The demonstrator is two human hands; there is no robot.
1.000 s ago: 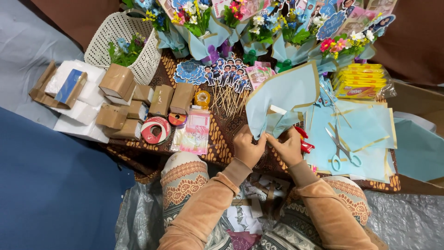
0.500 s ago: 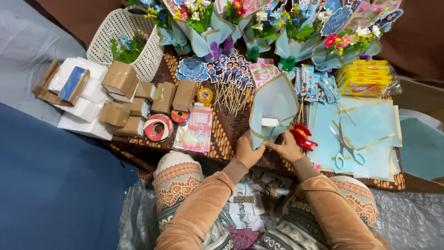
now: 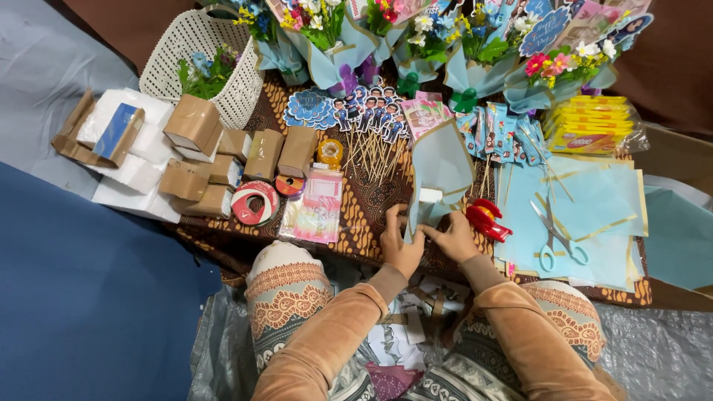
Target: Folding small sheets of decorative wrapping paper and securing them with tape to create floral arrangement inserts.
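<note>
your left hand (image 3: 399,245) and right hand (image 3: 454,236) both pinch the lower end of a pale blue paper wrap (image 3: 440,172), fingers curled shut on its bottom edges. the wrap is a soft matte sheet folded into a tall cone, gold-trimmed along one edge, with a small white block (image 3: 430,195) tucked in the fold. it stands just above your hands on the brown patterned cloth (image 3: 365,202), at the middle of the low table.

just right of your right hand lies a glossy red plastic tool (image 3: 486,219), touching the stack of flat blue sheets (image 3: 594,204) where pale-handled scissors (image 3: 555,238) rest. left of your left hand lie a clear crinkly packet of pink paper (image 3: 316,212), a red-and-white tape ring (image 3: 254,203) and small brown cardboard boxes (image 3: 194,126). a white woven plastic basket (image 3: 197,44) stands at the far left, and thin wooden picks with printed toppers (image 3: 371,126) fan out behind the wrap.

compared with half a second ago, the wrap looks narrower and more tightly folded, and a second ago it was spread much wider. your hands have drawn closer together at its base.
</note>
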